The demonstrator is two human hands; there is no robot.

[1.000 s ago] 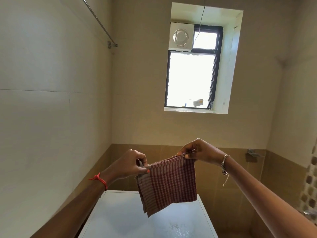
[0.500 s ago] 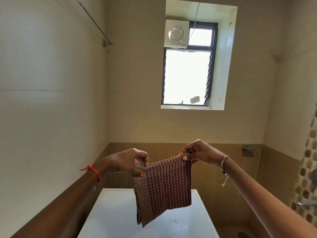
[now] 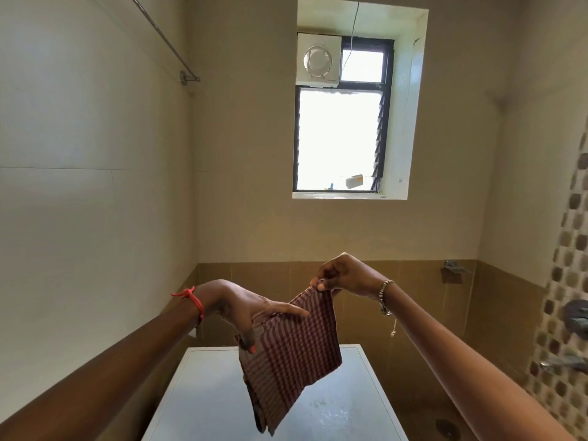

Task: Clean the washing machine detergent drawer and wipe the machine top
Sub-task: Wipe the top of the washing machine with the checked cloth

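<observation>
A red and white checked cloth (image 3: 292,358) hangs folded in the air above the white top of the washing machine (image 3: 203,405). My right hand (image 3: 343,275) pinches the cloth's upper corner. My left hand (image 3: 251,310) is lower and to the left, with its fingers stretched over the cloth's top edge and the thumb under it. A wet patch with droplets (image 3: 331,409) shows on the machine top toward the front right. The detergent drawer is out of view.
Tiled walls close in on the left, back and right. A window (image 3: 340,138) with an exhaust fan (image 3: 318,60) is high in the back wall. A metal rail (image 3: 165,39) runs along the left wall. Taps (image 3: 576,313) stick out at the right.
My left hand has dropped lower and its fingers have spread over the cloth's edge. The cloth now hangs slanted, lower on the left, and closer to the machine top.
</observation>
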